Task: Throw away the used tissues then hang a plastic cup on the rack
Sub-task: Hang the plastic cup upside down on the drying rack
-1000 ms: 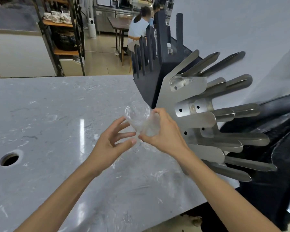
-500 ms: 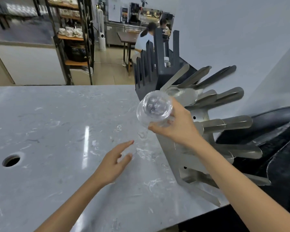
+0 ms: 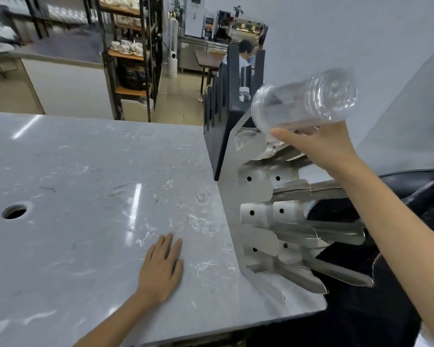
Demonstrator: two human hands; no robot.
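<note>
My right hand (image 3: pixel 321 146) grips a clear plastic cup (image 3: pixel 303 100) from below, holding it on its side with its mouth turned left, level with the top of the steel rack (image 3: pixel 256 191). The rack stands at the right edge of the marble counter (image 3: pixel 85 184), and its flat metal prongs (image 3: pixel 336 234) stick out to the right, several of them bare. The cup seems to lie over the top prongs, which my hand partly hides. My left hand (image 3: pixel 162 266) rests flat on the counter, fingers spread, holding nothing. No tissues are in view.
A round hole (image 3: pixel 15 211) is cut in the counter at the left. A dark slotted holder (image 3: pixel 226 101) stands behind the rack. Something black (image 3: pixel 376 309) lies under the prongs past the counter's right edge. Shelving (image 3: pixel 130 53) and seated people are far back.
My right hand has lifted the cup up and to the right, turning its mouth leftward at the rack's top. My left hand has let go and dropped flat onto the counter.
</note>
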